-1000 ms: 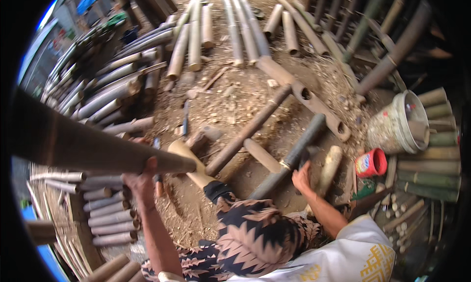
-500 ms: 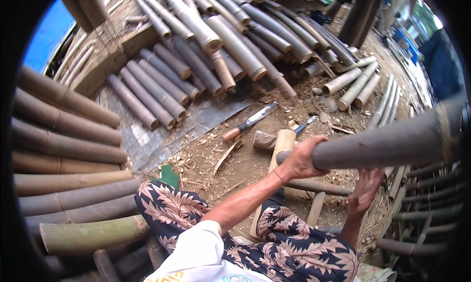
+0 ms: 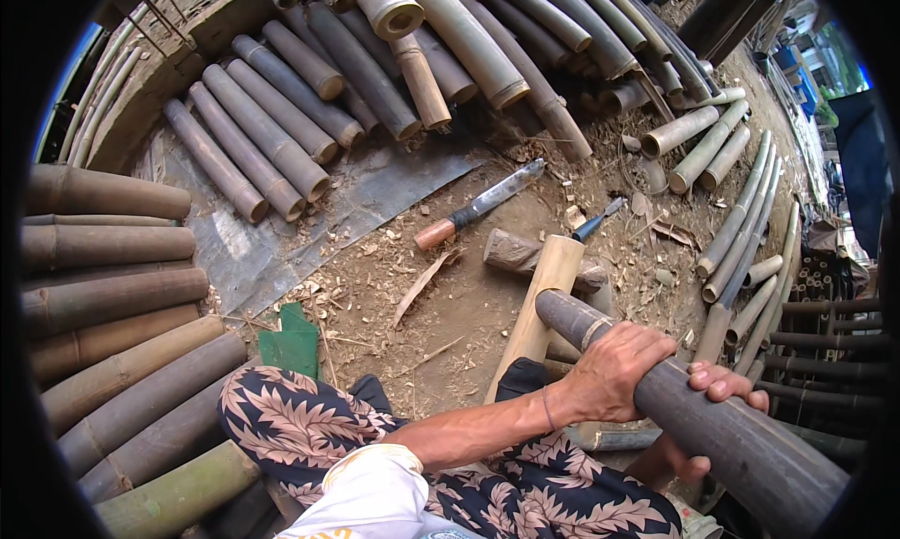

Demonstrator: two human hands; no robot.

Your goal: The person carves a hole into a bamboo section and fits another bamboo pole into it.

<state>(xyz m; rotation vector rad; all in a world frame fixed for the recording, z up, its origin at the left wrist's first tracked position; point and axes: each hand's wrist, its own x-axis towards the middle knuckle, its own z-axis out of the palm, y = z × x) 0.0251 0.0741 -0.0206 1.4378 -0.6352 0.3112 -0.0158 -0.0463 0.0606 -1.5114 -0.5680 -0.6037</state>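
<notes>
A thick dark bamboo pole (image 3: 731, 436) slants from the middle down to the lower right. My left hand (image 3: 619, 370) grips it from above, behind its far end. Closer to me along the pole, my right hand (image 3: 720, 387) wraps it from below, fingertips over the top and thumb at the near side. The far end touches a pale bamboo post (image 3: 532, 314). Beyond the post lie a short wooden piece (image 3: 511, 250), a large knife (image 3: 483, 206) with a reddish-brown handle, and a dark-handled blade tool (image 3: 592, 222).
Stacked dark bamboo lengths (image 3: 272, 145) fill the back, some beside a grey sheet (image 3: 347, 225). More bamboo (image 3: 122, 300) lies along my left. Thin poles (image 3: 741, 230) and a rack of bamboo (image 3: 825, 361) stand at right. Shavings and a green scrap (image 3: 289, 340) litter the ground.
The pole has swung down from its raised position, its far end now against the pale post. My right hand, spread below it before, now grasps it. The view has shifted.
</notes>
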